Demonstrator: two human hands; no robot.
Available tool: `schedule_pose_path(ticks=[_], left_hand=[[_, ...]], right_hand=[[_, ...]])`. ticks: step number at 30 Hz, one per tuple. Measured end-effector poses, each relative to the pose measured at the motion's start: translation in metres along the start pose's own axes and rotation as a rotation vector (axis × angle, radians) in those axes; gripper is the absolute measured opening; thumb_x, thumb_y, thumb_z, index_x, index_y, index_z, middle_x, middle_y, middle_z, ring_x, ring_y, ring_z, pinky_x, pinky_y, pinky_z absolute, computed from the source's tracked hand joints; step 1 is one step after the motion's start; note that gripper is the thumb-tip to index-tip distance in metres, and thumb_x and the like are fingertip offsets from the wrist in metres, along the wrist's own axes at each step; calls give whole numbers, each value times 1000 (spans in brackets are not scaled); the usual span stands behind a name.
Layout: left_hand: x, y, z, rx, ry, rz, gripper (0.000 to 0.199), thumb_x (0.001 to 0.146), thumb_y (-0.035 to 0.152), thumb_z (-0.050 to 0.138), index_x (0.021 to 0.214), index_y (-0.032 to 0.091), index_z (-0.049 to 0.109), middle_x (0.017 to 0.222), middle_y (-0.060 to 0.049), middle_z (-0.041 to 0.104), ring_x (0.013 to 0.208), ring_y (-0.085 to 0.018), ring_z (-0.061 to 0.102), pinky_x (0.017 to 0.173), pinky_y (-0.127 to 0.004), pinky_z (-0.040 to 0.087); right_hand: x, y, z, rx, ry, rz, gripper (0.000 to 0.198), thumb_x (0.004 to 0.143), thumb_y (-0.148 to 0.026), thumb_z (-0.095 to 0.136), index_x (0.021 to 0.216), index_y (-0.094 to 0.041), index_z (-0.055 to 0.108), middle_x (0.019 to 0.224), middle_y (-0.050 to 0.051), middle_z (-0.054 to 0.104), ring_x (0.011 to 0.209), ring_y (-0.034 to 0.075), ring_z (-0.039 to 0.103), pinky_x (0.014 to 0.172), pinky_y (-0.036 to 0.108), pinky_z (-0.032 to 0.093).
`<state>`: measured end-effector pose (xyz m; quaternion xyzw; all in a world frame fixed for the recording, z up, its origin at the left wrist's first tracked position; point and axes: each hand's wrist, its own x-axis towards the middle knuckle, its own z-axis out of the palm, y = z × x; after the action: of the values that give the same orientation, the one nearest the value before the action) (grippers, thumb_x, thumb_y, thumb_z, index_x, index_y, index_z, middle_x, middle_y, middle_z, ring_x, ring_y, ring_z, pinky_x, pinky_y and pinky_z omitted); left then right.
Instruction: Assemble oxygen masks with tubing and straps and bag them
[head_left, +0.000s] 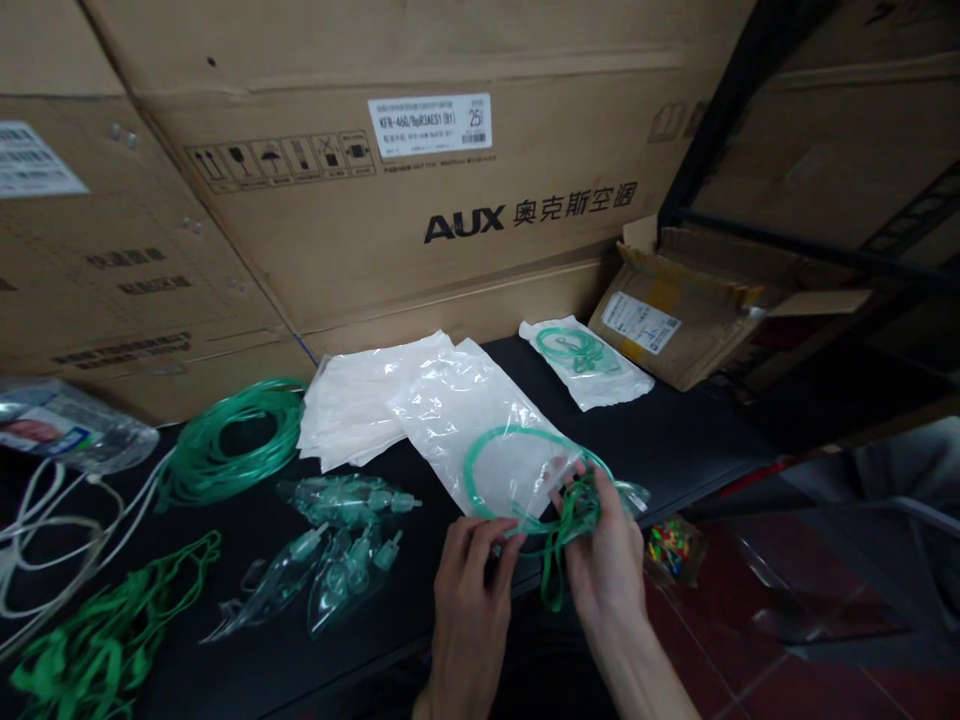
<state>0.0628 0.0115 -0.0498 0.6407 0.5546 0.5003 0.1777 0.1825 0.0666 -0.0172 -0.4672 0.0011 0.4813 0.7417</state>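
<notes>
My right hand (611, 560) is closed around a clear green oxygen mask (630, 497) with a green elastic strap (555, 565) hanging from it. A coil of pale green tubing (474, 455) loops leftward from that hand, over a white and clear plastic pouch (442, 400). My left hand (476, 575) pinches the near side of the tubing between thumb and fingers. Left of my hands lie several loose clear green masks (349, 500). A packed pouch with coiled green tubing (585, 360) lies farther back.
A stack of white pouches (352, 400) lies against large cardboard boxes (337, 260). At left are a green tubing bundle (232, 440), green straps (112, 630), a white cable (45, 540) and a plastic bottle (82, 425). An open carton (667, 310) stands at right.
</notes>
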Motion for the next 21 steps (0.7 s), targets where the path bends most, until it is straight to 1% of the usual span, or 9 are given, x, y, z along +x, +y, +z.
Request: schedule_pose_path(ticks=[3, 7, 9, 11, 13, 16, 17, 19, 21], left_hand=[[1, -3, 2, 1, -44, -22, 7, 98, 19, 64, 98, 24, 70, 92, -1, 68, 85, -18, 69, 79, -29, 57], [7, 4, 2, -3, -103, -52, 9, 97, 17, 65, 92, 24, 69, 90, 0, 67, 83, -18, 68, 77, -29, 54], [9, 8, 2, -14, -115, -70, 10, 98, 18, 63, 91, 22, 67, 88, 0, 65, 80, -17, 66, 74, -29, 53], [9, 13, 0, -36, -119, -91, 11, 100, 19, 61, 90, 21, 64, 85, 0, 64, 77, -16, 64, 71, -27, 53], [8, 15, -1, -78, -138, -100, 11, 101, 19, 59, 91, 21, 63, 86, 0, 64, 77, -15, 64, 71, -27, 54], [4, 15, -3, -93, -210, -38, 8, 96, 16, 67, 91, 22, 64, 88, 0, 66, 83, -17, 66, 76, -29, 56], [2, 14, -3, -77, -239, -11, 11, 92, 13, 72, 93, 22, 66, 90, 0, 67, 85, -18, 67, 79, -31, 56], [0, 10, -4, -35, -283, 21, 28, 81, 8, 82, 99, 24, 67, 97, 0, 69, 91, -20, 68, 84, -33, 58], [0, 7, -5, 1, -295, 35, 43, 73, 5, 88, 104, 25, 68, 104, -1, 70, 96, -21, 69, 87, -35, 59]], right_hand=[[4, 2, -2, 25, -5, 19, 29, 76, -43, 86, 91, -20, 77, 95, 2, 82, 92, 19, 77, 91, 33, 64], [4, 4, -1, 56, -6, 27, 40, 83, -58, 77, 94, -20, 77, 97, 3, 82, 96, 19, 76, 92, 32, 62], [3, 5, 1, 73, -6, 22, 40, 83, -58, 77, 94, -20, 77, 95, 2, 82, 94, 18, 76, 90, 30, 62], [2, 6, 3, 87, -5, 19, 37, 82, -55, 80, 93, -20, 77, 91, 0, 82, 87, 16, 76, 86, 26, 62], [2, 7, 5, 96, -10, 22, 35, 81, -52, 83, 92, -19, 77, 87, -2, 81, 79, 14, 75, 80, 23, 62], [6, 7, 6, 103, -22, 47, 37, 80, -53, 83, 92, -19, 76, 85, -2, 81, 76, 14, 75, 76, 25, 62], [7, 7, 6, 105, -24, 55, 38, 80, -54, 83, 92, -20, 76, 85, -2, 81, 77, 15, 76, 78, 26, 62], [8, 6, 6, 108, -34, 66, 37, 80, -56, 82, 92, -21, 75, 84, -3, 81, 78, 15, 76, 82, 27, 62], [6, 4, 5, 98, -64, 81, 36, 82, -57, 79, 91, -22, 75, 82, -3, 80, 78, 15, 76, 83, 28, 62]])
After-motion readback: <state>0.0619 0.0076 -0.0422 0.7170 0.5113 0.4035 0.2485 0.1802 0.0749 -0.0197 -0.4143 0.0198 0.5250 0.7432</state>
